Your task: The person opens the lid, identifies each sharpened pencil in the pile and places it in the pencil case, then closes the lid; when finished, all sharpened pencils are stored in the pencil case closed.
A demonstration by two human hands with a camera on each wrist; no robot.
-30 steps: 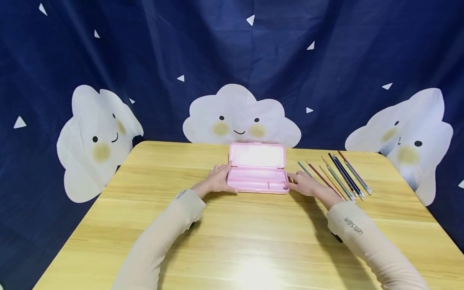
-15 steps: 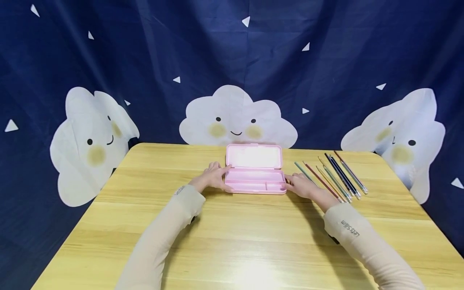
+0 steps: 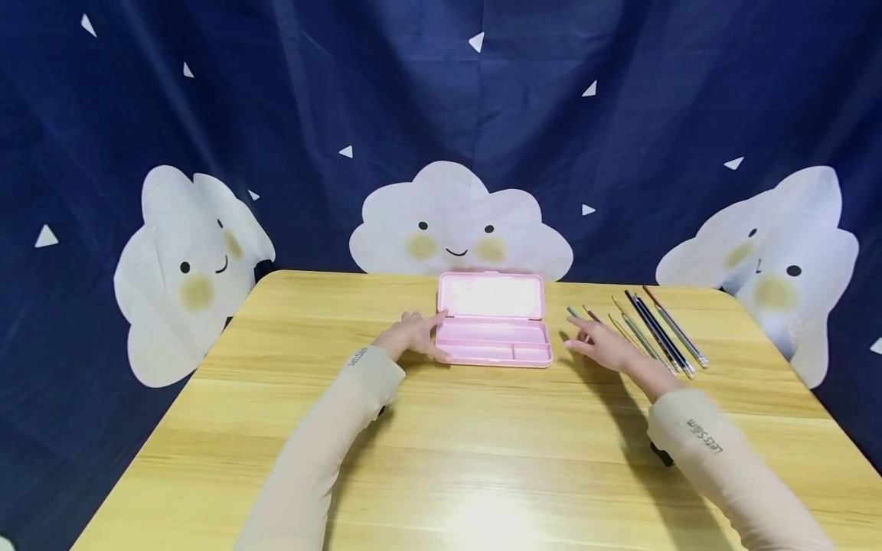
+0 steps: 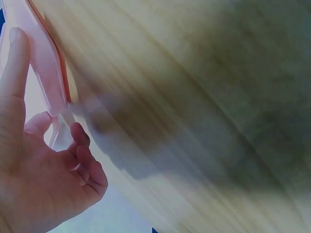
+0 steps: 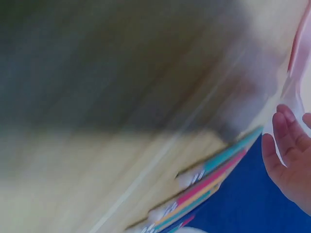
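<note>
An open pink pencil case [image 3: 475,353] lies near the table's far edge, its lid tipped back and its tray divided into compartments. My left hand [image 3: 409,337] holds the case's left end, index finger towards the back and thumb at the front. In the left wrist view the thumb lies along the side of the pink case [image 4: 46,63]. To the right of the case, and apart from it, my right hand [image 3: 602,348] is over the nearest pencils with its fingers extended. Several coloured pencils [image 3: 658,329] lie slanted beside it; the hand covers parts of some.
The light wooden table [image 3: 441,459] has rounded far corners. Behind it hangs a dark blue curtain [image 3: 303,92] with white clouds and triangles. The case's raised lid [image 3: 491,295] stands close to the far edge.
My right hand has left the right end of the pencil case and moved right, towards the pencils. My left hand stays at the left end. The case looks unmoved on the table.
</note>
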